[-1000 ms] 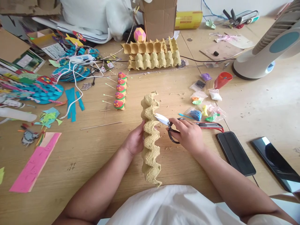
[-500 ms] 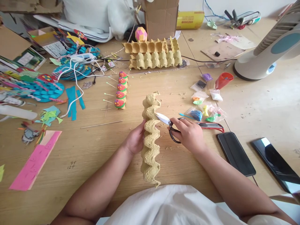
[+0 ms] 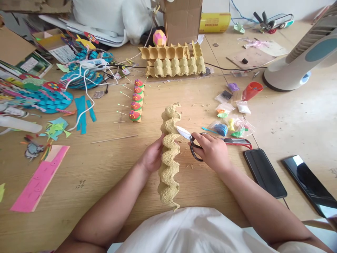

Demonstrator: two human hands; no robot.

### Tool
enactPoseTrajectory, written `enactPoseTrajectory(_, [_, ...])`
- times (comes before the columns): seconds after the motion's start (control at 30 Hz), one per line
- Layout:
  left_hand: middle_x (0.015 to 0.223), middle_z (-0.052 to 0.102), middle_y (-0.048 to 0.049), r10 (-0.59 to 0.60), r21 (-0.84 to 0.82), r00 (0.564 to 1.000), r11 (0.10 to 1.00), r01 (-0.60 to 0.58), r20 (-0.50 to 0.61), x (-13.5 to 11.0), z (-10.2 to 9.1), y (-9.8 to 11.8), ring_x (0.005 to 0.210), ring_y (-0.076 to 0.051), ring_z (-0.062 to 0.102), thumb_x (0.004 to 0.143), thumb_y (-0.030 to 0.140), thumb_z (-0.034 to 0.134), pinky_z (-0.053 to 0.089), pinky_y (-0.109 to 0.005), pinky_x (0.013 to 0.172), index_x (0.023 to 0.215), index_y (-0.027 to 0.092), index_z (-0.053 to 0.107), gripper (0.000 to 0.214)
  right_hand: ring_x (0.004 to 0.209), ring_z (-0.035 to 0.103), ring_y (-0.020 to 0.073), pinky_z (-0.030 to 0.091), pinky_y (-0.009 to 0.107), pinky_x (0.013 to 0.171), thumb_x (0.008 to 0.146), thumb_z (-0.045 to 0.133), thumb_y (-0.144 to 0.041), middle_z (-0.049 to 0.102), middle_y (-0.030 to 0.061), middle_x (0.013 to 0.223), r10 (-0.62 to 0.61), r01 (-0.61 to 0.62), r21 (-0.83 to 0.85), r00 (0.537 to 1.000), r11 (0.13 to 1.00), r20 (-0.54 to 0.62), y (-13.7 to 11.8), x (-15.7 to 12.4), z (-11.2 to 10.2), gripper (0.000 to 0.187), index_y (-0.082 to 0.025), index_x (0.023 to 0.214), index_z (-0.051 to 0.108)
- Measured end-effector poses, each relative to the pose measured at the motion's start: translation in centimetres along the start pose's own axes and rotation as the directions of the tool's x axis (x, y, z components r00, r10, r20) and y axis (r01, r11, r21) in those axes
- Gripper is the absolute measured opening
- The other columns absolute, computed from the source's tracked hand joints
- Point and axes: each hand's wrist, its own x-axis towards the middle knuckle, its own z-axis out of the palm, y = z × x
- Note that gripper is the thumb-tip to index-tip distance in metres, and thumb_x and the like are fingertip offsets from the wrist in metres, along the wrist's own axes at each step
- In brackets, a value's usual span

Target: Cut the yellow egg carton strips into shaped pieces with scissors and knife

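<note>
Gripping scissors (image 3: 191, 138) by the handles: right hand (image 3: 213, 151) angled leftward, fingers curled, blade tips at right side of egg-carton strip (image 3: 170, 160). Left hand (image 3: 152, 154) pinches strip from its left, fingertips hidden. Strip lies lengthwise, one end toward counter's (image 3: 110, 154) near edge, other toward far edge.

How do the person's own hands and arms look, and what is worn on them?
The left hand and right hand wear no gloves; no watch or bracelet shows. The forearms are bare, without sleeves. A white top is worn.
</note>
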Motion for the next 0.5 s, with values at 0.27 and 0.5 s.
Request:
enactPoseTrajectory(0.27, [0.084,0.068,-0.0056,-0.013,-0.033,1.000,0.999,0.013,0.000,0.10,-0.25,-0.07,0.069,-0.019,0.068,0.100,0.042,0.049,0.056,-0.027,0.054,0.093,0.018,0.066,0.030,0.068,0.060,0.0164,0.032,0.029,0.060,0.099,0.055,-0.034,0.072,0.0028,0.083,0.026,-0.026,0.022,1.000,0.999,0.012,-0.11,-0.01,0.11,0.027,-0.019,0.118,0.066])
enactPoseTrajectory(0.5, [0.084,0.070,-0.0067,0.036,0.000,0.999,0.999,-0.036,0.025,0.14,-0.15,-0.17,0.071,-0.018,0.068,0.101,0.042,0.045,0.055,-0.025,0.056,0.098,0.018,0.069,0.034,0.067,0.062,0.0167,0.035,0.027,0.061,0.097,0.056,-0.037,0.072,0.0041,0.084,0.130,-0.126,0.118,0.991,0.985,-0.025,0.15,-0.01,0.81,0.027,-0.019,0.114,0.066])
